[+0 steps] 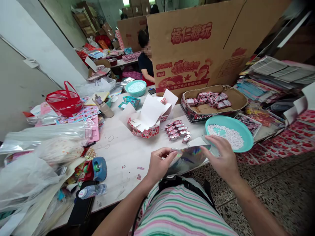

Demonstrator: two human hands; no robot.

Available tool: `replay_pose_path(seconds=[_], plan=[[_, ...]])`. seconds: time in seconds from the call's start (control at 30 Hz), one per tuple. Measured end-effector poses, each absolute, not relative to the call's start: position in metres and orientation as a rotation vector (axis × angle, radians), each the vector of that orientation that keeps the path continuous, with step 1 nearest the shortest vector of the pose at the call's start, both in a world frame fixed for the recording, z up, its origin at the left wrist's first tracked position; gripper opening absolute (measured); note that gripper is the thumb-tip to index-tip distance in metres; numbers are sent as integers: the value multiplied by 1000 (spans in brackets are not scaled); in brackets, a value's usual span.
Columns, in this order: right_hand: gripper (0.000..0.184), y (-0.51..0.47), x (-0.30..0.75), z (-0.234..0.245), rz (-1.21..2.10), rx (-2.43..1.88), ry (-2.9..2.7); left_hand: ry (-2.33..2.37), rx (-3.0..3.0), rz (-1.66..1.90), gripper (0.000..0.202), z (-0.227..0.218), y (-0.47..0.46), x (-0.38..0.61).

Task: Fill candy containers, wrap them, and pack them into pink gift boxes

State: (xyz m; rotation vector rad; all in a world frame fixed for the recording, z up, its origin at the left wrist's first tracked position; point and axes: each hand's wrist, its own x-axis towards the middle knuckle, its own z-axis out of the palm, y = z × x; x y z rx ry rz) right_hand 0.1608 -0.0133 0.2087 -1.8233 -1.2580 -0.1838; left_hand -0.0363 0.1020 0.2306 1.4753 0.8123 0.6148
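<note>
- Head view: left hand [159, 165] and right hand [222, 159] stand apart, each pinching opposite edges of an iridescent foil sheet [189, 160] held just above the desk [123, 157].
- Just past the right hand, a teal plastic basin [247, 139] holds white candy pellets [222, 136].
- Past the foil, red-and-silver wrapped sweets [177, 131] lie heaped on the desk.
- Farther out, a cardboard tray [236, 98] holds pink wrapped packets [209, 100], near an open white-lined carton [145, 121].
- Far off, a second teal basin [136, 88] holds more white pellets beside a co-worker [145, 60].
</note>
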Motion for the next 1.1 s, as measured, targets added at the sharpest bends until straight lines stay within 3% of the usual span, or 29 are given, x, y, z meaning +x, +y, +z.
replay_pose_path(seconds=[0.13, 0.33, 0.97, 1.1], plan=[[33, 4, 123, 236, -80, -1649, -1564, 785, 1654, 597, 23, 236, 97, -33], [13, 15, 113, 235, 87, -1589, -1592, 779, 1745, 586, 30, 234, 95, -34], [15, 10, 96, 215, -125, -1683, -1605, 853, 1735, 515, 40, 219, 99, -36], [23, 13, 96, 211, -117, -1684, -1576, 829, 1813, 516, 37, 224, 101, -36]])
